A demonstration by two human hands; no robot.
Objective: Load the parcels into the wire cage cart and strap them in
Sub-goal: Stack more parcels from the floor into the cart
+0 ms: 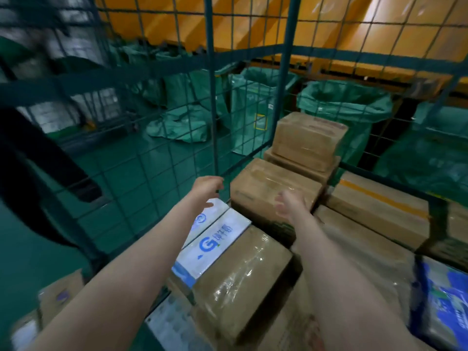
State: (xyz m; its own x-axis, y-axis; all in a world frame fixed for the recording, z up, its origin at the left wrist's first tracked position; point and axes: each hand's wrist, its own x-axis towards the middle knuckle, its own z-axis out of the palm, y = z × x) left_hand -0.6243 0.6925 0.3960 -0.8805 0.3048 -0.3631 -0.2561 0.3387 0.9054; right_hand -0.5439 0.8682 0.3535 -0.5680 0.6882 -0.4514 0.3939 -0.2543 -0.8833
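- Although several parcels (266,178) already lie stacked inside the wire cage cart (212,110), loading looks only partway done.
- Over them the left hand (206,190) and right hand (290,205) reach out, fingers spread, gripping nothing.
- No strap shows; strapping seems left.

Glossy taped cardboard parcels (243,282)

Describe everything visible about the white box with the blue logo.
The white box looks like cardboard, printed with a blue G logo, blue characters and a blue band at its near end. A seam runs along its top. It lies flat at the cart's left side by the wire wall, against a tape-wrapped brown box on its right. The left hand is above its far end; contact cannot be told.
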